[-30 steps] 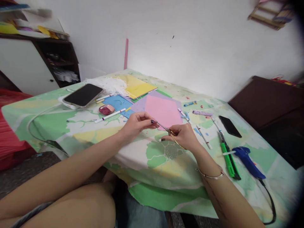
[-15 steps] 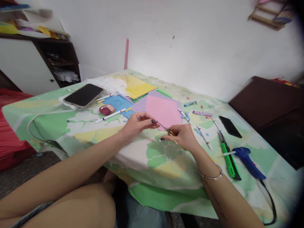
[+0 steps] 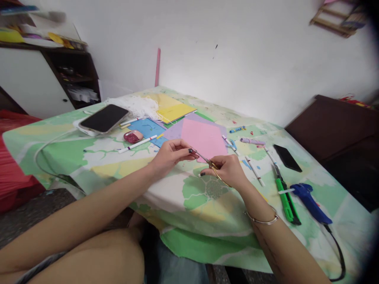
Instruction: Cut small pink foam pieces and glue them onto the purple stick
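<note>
Small gold-handled scissors (image 3: pixel 217 169) are gripped in my right hand (image 3: pixel 229 170), their blades pointing left toward my other hand. My left hand (image 3: pixel 174 154) is closed in a pinch at the blade tips; whatever it holds is too small to make out. Just beyond both hands lies a pink sheet (image 3: pixel 201 136), resting on a purple sheet (image 3: pixel 174 130). A blue sheet (image 3: pixel 146 128) and a yellow pad (image 3: pixel 177 111) lie further left and back.
The patterned tablecloth (image 3: pixel 166 197) carries a phone on a white box (image 3: pixel 103 118), white string (image 3: pixel 139 105), a red rounded case (image 3: pixel 133 136), several white markers, a green cutter (image 3: pixel 286 201), a blue glue gun (image 3: pixel 312 203) with a cable, and a black phone (image 3: pixel 287 157).
</note>
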A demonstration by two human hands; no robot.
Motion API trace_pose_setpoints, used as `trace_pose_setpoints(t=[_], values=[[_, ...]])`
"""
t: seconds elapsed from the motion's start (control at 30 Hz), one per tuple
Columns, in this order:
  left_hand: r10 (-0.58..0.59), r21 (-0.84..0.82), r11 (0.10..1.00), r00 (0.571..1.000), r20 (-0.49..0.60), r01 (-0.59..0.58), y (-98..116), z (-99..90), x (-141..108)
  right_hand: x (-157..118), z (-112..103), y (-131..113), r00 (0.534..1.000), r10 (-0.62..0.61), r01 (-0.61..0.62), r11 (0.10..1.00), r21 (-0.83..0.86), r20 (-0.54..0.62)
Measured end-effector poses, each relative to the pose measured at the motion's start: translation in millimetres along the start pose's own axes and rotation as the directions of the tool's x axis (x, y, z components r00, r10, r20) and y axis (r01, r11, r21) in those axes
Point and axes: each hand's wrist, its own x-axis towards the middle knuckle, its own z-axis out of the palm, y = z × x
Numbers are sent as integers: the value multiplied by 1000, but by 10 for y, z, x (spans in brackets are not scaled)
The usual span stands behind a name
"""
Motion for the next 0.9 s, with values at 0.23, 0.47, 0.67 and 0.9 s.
trace_pose_setpoints(t=[0.23, 0.47, 0.67, 0.9], values=[[-5, -4, 1000, 1000, -11, 5, 2, 0, 3, 5, -7, -2, 1000, 3, -3, 1000, 14, -5], [-1, 8, 1000, 1000, -8, 1, -7, -1, -1, 6, 1, 14, 1000, 19, -19, 999, 32, 12], [10, 29, 1000, 1000, 6, -10, -15, -9, 1, -1, 1, 23, 999, 35, -36, 999, 34, 28], [6, 30, 1000, 1000, 0, -6, -18, -12, -1, 1, 2, 31, 999, 22, -24, 998, 53, 48]])
